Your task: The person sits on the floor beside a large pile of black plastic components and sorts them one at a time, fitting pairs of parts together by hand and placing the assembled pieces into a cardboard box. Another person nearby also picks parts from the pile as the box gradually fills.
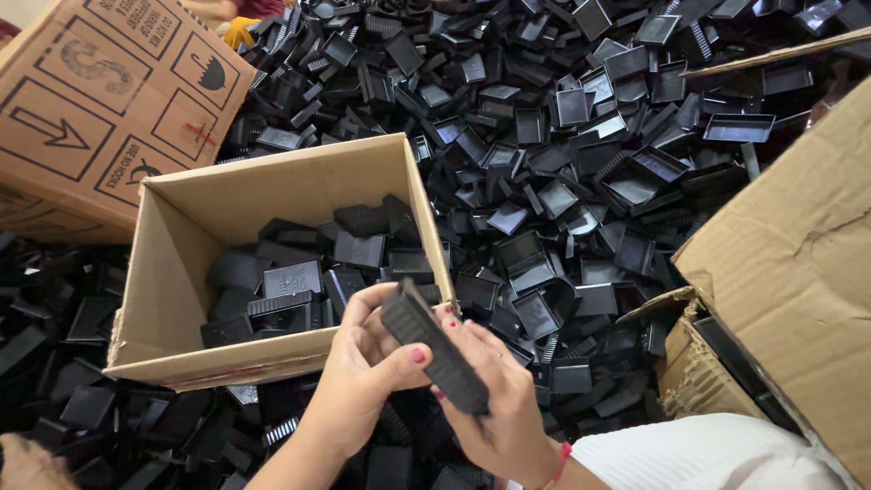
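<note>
Both my hands hold one flat black plastic piece (434, 349) with ribbed edges, tilted edge-on above the near right corner of an open cardboard box. My left hand (363, 377) grips its left side, thumb pressed on its face. My right hand (494, 399) supports it from the right and beneath, fingers curled around its lower end. The cardboard box (168, 272) lies just left of my hands and holds several similar black pieces (299, 272).
A deep heap of black plastic trays and lids (562, 145) covers the floor behind and around the box. A large printed carton (100, 100) stands at the back left, another torn carton (798, 263) at the right. A person's sleeve (240, 23) shows at the top.
</note>
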A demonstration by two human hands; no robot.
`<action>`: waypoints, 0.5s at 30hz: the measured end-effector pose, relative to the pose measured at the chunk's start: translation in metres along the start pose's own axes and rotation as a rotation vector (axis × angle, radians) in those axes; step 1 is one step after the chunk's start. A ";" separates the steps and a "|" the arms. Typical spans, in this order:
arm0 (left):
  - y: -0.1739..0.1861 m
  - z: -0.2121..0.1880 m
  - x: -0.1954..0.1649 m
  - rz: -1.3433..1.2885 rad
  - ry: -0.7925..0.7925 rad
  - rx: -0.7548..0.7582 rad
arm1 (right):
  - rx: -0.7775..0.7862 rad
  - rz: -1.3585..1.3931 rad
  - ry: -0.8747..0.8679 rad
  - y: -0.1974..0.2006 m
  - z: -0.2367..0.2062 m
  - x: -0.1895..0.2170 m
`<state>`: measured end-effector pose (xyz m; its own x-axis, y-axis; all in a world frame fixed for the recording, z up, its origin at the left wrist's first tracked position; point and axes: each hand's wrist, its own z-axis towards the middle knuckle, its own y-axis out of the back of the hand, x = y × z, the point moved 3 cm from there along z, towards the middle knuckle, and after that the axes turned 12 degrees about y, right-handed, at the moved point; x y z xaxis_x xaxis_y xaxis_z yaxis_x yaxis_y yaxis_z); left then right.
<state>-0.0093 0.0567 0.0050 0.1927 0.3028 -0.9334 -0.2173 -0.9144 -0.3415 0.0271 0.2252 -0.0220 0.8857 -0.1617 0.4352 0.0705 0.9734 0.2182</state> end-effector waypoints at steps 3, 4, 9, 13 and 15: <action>-0.006 -0.011 -0.017 0.424 -0.470 -0.116 | 0.021 0.347 -0.362 0.005 -0.006 -0.007; -0.009 -0.018 -0.023 0.619 -0.502 -0.209 | 0.040 0.438 -0.408 0.009 -0.007 -0.005; -0.032 -0.072 -0.073 1.384 -1.270 -0.354 | 0.080 0.429 -0.109 0.036 0.015 0.005; -0.021 -0.043 -0.095 1.675 -0.976 -0.858 | 0.025 0.168 -0.261 0.044 0.021 -0.008; -0.018 -0.032 -0.079 1.736 -0.763 -0.857 | 0.221 0.092 -0.350 0.033 0.011 -0.023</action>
<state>0.0095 0.0404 0.0884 -0.0694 -0.9941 -0.0838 0.7453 -0.1075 0.6580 0.0036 0.2593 -0.0152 0.6715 -0.1579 0.7239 -0.1355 0.9344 0.3296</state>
